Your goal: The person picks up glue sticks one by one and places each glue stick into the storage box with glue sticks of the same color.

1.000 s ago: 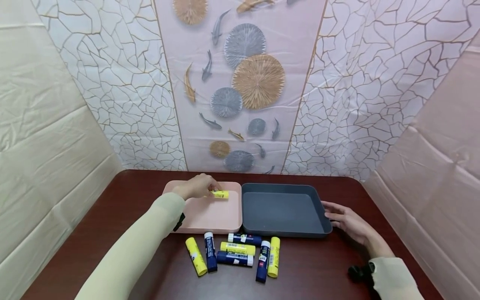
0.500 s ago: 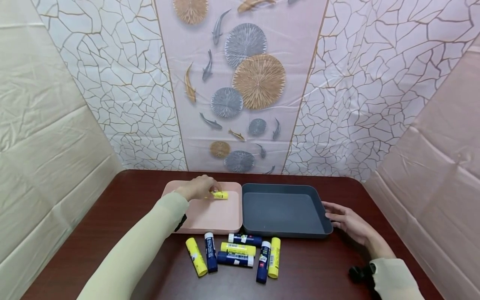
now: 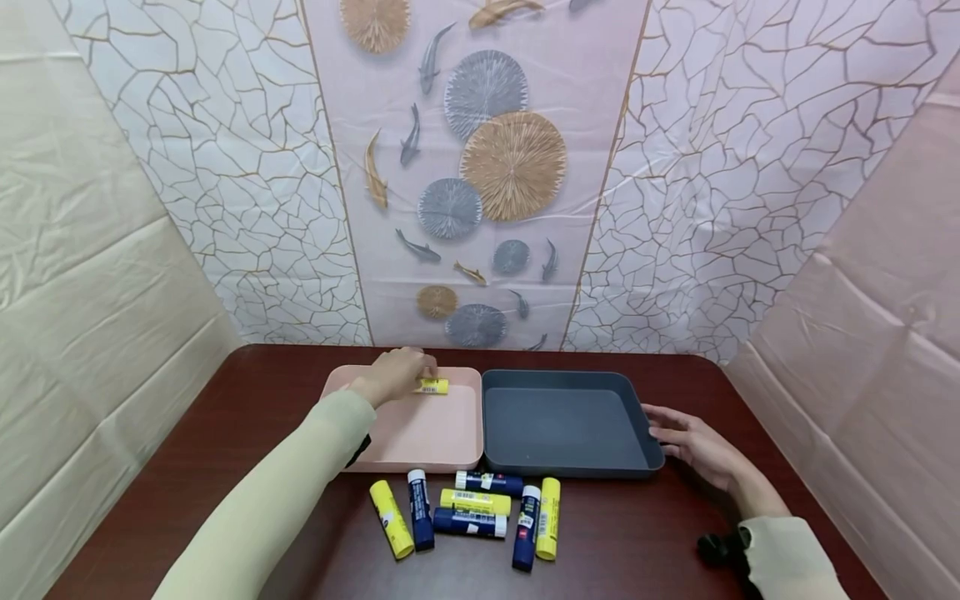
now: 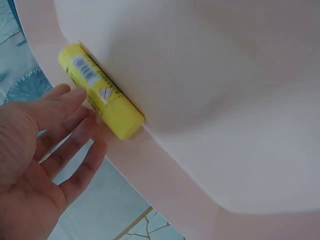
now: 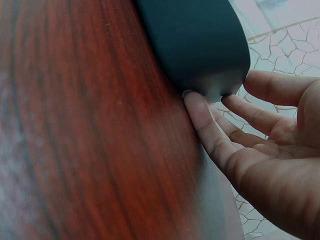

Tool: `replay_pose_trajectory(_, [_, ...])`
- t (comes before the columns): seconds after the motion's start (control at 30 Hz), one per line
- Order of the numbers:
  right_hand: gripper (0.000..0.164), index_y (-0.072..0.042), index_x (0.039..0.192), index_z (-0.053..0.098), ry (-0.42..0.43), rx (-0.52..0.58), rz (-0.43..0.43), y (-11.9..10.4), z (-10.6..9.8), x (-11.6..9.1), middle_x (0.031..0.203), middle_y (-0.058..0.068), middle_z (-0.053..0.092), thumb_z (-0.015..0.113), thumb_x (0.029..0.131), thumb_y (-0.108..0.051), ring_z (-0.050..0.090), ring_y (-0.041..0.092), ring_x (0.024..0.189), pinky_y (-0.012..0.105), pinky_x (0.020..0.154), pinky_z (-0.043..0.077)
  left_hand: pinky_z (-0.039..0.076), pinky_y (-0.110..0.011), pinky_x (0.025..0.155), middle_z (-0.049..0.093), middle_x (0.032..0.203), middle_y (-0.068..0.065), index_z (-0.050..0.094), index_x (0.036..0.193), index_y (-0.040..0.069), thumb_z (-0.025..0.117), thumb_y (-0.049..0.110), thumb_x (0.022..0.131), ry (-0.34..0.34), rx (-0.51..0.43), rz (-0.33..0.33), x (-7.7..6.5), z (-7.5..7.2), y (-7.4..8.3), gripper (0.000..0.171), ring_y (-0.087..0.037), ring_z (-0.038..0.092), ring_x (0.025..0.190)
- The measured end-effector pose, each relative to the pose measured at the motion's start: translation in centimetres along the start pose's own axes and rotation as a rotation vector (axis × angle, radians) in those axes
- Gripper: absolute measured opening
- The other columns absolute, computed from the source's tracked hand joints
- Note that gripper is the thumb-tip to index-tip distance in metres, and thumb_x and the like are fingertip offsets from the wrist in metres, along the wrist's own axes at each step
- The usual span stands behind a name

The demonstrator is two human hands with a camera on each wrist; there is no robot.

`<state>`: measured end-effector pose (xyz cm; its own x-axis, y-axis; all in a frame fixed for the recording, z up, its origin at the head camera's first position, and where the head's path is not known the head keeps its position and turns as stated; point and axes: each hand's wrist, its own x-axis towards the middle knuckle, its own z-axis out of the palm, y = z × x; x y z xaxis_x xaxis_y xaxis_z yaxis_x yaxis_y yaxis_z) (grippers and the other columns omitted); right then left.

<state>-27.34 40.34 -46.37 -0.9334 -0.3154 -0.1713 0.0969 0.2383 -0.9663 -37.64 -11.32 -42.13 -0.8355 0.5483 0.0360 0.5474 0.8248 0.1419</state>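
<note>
A yellow glue stick (image 4: 102, 92) lies along the far wall of the pink tray (image 3: 442, 433). My left hand (image 3: 393, 375) is right beside it. In the left wrist view the thumb tip meets the stick's side, while the other fingers are loosely extended near the rim and not wrapped round it. On the right, my right hand (image 3: 701, 446) rests its fingertips against the outer wall of the dark grey tray (image 3: 570, 417). The right wrist view shows those fingers (image 5: 205, 112) extended at the tray's corner, without a grip.
In front of the trays lie several more glue sticks: yellow ones (image 3: 392, 519) and dark blue ones with white caps (image 3: 422, 510). The two trays stand side by side on the dark wooden table (image 3: 277, 400). Patterned cloth walls (image 3: 465, 208) enclose the table.
The glue stick in the pink tray has shifted slightly left and back, and the left hand has moved slightly with it. The right hand stays at the grey tray.
</note>
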Motion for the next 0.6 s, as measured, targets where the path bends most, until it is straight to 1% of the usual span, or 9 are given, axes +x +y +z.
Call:
replay_pose_trajectory(0.07, [0.068,0.003,0.163,0.022,0.003,-0.003,0.002,0.0,0.0,0.0,0.162,0.034,0.027,0.056,0.109,-0.019,0.064,0.01,0.117,0.03,0.095,0.055,0.056,-0.049,0.092,0.071,0.12,-0.007,0.077,0.118,0.015,0.071,0.002,0.097,0.014,-0.003,-0.02,0.0,-0.2,0.1,0.025,-0.031,0.067,0.113])
replay_pose_trajectory(0.13, [0.068,0.003,0.163,0.022,0.001,-0.013,0.0,0.0,-0.1,0.0,0.161,0.034,0.028,0.056,0.109,-0.019,0.064,0.011,0.117,0.03,0.094,0.055,0.056,-0.048,0.091,0.071,0.121,-0.007,0.077,0.118,0.015,0.071,0.002,0.097,0.005,-0.01,-0.037,0.0,-0.5,0.2,0.025,-0.031,0.067,0.112])
replay_pose_trajectory(0.37, [0.067,0.005,0.162,0.023,0.01,-0.038,-0.004,-0.1,-0.2,0.1,0.158,0.033,0.035,0.057,0.108,-0.018,0.065,0.011,0.115,0.029,0.093,0.055,0.056,-0.042,0.086,0.07,0.113,-0.005,0.077,0.119,0.016,0.073,0.006,0.097,-0.031,-0.032,-0.044,-0.2,-1.3,0.3,0.024,-0.023,0.066,0.101])
replay_pose_trajectory(0.43, [0.067,0.004,0.162,0.025,0.018,-0.037,0.0,-0.1,-0.2,0.1,0.157,0.032,0.036,0.057,0.108,-0.018,0.065,0.011,0.115,0.028,0.093,0.055,0.056,-0.042,0.087,0.071,0.113,-0.005,0.077,0.119,0.016,0.073,0.006,0.097,-0.033,-0.055,-0.04,-0.5,-1.5,0.3,0.024,-0.023,0.066,0.101])
replay_pose_trajectory(0.6, [0.068,0.002,0.163,0.024,0.013,-0.035,0.015,0.1,0.0,0.2,0.16,0.032,0.032,0.058,0.108,-0.02,0.064,0.01,0.116,0.028,0.094,0.054,0.054,-0.044,0.091,0.07,0.112,-0.006,0.076,0.12,0.013,0.072,0.011,0.099,-0.052,-0.147,-0.045,-1.5,-2.1,-0.2,0.021,-0.024,0.066,0.104])
